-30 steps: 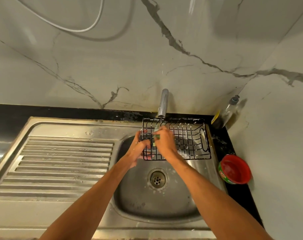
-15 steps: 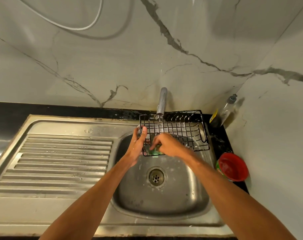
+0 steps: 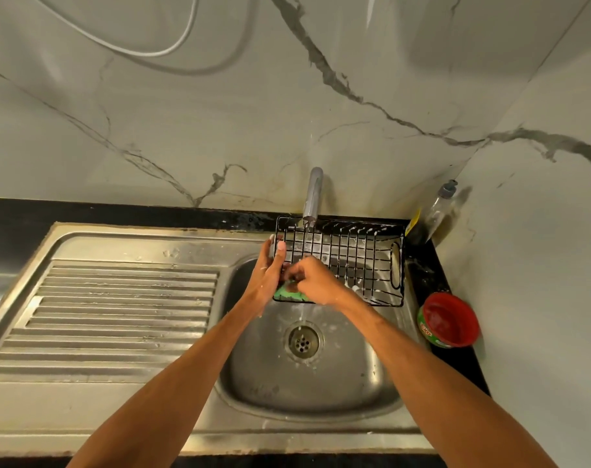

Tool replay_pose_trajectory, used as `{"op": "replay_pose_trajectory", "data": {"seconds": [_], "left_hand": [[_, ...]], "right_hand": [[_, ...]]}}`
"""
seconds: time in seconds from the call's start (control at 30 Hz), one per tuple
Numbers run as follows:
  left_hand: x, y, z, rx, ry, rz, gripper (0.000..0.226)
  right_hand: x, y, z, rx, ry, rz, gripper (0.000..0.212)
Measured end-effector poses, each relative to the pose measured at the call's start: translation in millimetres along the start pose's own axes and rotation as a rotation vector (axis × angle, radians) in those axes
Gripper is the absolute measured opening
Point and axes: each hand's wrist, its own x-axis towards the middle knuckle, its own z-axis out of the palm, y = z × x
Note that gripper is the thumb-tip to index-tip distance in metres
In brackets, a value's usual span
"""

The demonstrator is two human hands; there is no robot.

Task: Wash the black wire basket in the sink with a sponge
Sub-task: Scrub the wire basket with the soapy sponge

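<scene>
A black wire basket (image 3: 354, 258) with soap suds on its wires is held over the steel sink (image 3: 321, 376), under the tap (image 3: 312, 197), which runs a thin stream of water. My left hand (image 3: 268, 276) grips the basket's left end, thumb over the rim. My right hand (image 3: 312, 282) grips a green sponge (image 3: 289, 293) and presses it against the basket's near left corner. Part of the sponge is hidden under my fingers.
A ribbed steel drainboard (image 3: 118, 312) lies left of the basin. A red tub of dish soap (image 3: 449, 320) stands on the black counter at the right. A clear bottle (image 3: 437, 207) leans in the back right corner. Marble walls close the back and right.
My right hand has slid the sponge down from the basket's upper left to its near left corner. The left hand has stayed on the left end, and the basket has tilted slightly.
</scene>
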Motion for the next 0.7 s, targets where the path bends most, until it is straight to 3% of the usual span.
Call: {"op": "replay_pose_trajectory", "data": {"seconds": [0.07,0.13,0.27,0.37,0.5,0.63,0.7], "left_hand": [[-1,-4,0,0.022,0.014,0.03,0.063],[0,-8,1,0.037,0.031,0.039,0.073],[15,-27,-1,0.018,0.038,0.021,0.098],[17,-23,-2,0.036,0.067,0.029,0.1],[20,-28,-9,-0.012,0.106,0.03,0.083],[15,-20,-9,0.021,0.109,0.048,0.055],[15,-13,-8,-0.004,0.118,0.074,0.063]], "right_hand": [[-6,4,-14,-0.077,-0.117,-0.004,0.029],[-6,6,-31,-0.131,-0.173,0.014,0.03],[1,-2,-23,-0.186,0.153,0.034,0.018],[1,3,-2,-0.23,0.009,0.038,0.026],[3,9,-29,-0.188,-0.142,0.024,0.035],[13,7,-38,-0.155,0.167,0.041,0.015],[15,8,-25,-0.214,0.104,0.037,0.017]]}}
